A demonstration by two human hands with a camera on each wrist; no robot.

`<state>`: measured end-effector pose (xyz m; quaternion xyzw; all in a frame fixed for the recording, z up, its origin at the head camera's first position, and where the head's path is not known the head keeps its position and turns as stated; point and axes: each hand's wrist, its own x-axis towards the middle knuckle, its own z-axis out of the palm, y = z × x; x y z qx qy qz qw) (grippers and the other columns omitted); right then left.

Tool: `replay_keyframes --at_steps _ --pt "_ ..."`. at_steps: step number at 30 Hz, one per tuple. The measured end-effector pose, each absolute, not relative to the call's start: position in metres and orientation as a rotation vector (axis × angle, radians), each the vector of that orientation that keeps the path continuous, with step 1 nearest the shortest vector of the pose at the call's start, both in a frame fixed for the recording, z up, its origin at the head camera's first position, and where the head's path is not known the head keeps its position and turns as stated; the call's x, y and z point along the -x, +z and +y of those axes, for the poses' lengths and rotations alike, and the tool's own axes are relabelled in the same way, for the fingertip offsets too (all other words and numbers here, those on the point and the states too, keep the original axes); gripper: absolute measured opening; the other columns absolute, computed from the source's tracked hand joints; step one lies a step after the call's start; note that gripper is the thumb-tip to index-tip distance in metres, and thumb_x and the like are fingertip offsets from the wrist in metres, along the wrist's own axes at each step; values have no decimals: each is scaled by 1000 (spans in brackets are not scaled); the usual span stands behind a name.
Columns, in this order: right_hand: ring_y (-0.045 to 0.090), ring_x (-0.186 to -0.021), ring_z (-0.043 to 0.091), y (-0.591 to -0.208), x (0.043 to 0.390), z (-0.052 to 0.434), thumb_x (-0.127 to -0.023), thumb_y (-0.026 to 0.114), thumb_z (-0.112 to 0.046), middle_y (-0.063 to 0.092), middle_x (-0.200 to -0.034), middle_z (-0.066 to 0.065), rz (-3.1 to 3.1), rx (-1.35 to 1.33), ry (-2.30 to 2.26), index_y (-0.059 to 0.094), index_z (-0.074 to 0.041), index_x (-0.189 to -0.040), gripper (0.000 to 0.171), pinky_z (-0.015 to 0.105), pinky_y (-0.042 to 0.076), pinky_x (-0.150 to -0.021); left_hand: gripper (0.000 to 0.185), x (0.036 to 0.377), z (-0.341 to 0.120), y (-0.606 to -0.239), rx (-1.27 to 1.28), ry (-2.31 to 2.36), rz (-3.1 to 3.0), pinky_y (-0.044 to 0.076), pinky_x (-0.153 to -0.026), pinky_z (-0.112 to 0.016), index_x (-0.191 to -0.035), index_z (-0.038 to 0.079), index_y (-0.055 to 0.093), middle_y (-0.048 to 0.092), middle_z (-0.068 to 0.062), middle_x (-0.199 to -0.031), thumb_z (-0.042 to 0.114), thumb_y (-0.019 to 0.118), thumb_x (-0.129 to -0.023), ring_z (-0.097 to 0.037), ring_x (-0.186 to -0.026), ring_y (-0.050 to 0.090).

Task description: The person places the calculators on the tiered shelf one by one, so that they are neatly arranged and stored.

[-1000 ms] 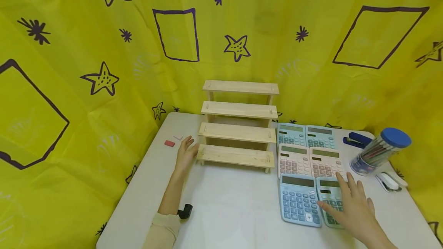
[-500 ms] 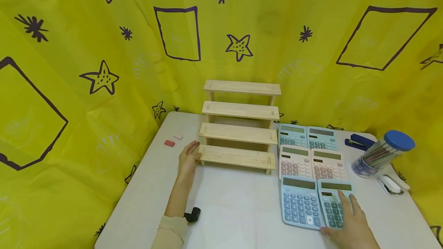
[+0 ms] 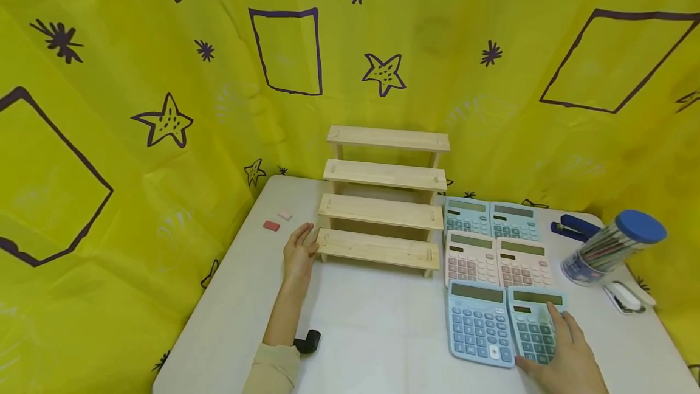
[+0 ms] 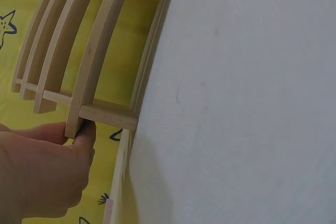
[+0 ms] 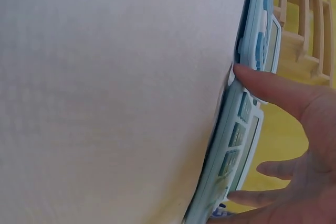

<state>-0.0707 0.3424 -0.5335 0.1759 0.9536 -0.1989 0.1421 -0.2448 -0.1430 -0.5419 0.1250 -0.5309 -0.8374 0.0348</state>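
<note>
In the head view a stepped wooden display rack [image 3: 380, 248] stands at mid-table. My left hand [image 3: 298, 257] is at the left end of its lowest board; in the left wrist view that hand [image 4: 50, 166] pinches the board's end between thumb and fingers. Two calculators lie side by side at front right, a blue one [image 3: 477, 309] and a green one [image 3: 527, 321]. My right hand [image 3: 571, 357] reaches over the green calculator, partly hiding it. In the right wrist view its thumb [image 5: 273, 87] touches the spot between the two calculators, and the other fingers spread out.
Two pink calculators [image 3: 470, 260] and two pale blue ones [image 3: 466, 214] lie behind. To their right are a dark blue stapler [image 3: 574, 227], a blue-lidded pencil jar [image 3: 609, 248] and a white stapler [image 3: 626, 297]. Two small erasers [image 3: 271, 225] lie left of the rack.
My right hand has come down and back toward the near edge of the green calculator. My left hand has moved from beside the rack to hold its lowest board.
</note>
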Motion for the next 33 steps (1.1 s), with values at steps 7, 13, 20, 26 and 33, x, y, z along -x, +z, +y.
replay_keyframes --at_steps 7,13,20,26,33 --pt "26 -126 73 -528 71 341 -63 94 -57 3 -152 47 2749 -556 -590 -7 3 -162 154 80 32 -101 66 245 -141 -538 -367 -2581 -1610 49 -93 -22 -155 -5 34 38 -21 -160 -21 45 -93 -34 -148 42" --pt "28 -125 70 -510 71 333 -67 93 -52 -2 -157 44 2765 -623 -624 -9 -2 -164 149 80 33 -100 66 244 -142 -538 -354 -2558 -1622 50 -92 -21 -155 -5 35 40 -20 -159 -20 47 -92 -31 -147 44" --pt "30 -122 72 -471 87 322 -75 91 -42 4 -155 47 3031 -301 -655 -2 1 -164 136 84 33 -94 65 244 -141 -540 -347 -2547 -1618 50 -88 -21 -154 -5 37 41 -21 -158 -21 47 -92 -33 -147 44" --pt "36 -120 73 -433 111 291 -75 93 -36 10 -160 42 3158 -66 -739 5 -5 -167 131 83 40 -82 65 244 -141 -543 -350 -2565 -1600 50 -93 -21 -155 -6 34 38 -24 -160 -22 46 -93 -36 -148 42" --pt "42 -123 71 -384 158 241 -76 93 -31 10 -166 35 3188 176 -876 10 -10 -168 125 82 43 -82 65 243 -140 -542 -344 -2565 -1573 51 -97 -23 -155 -7 34 39 -25 -159 -22 46 -93 -37 -147 43"
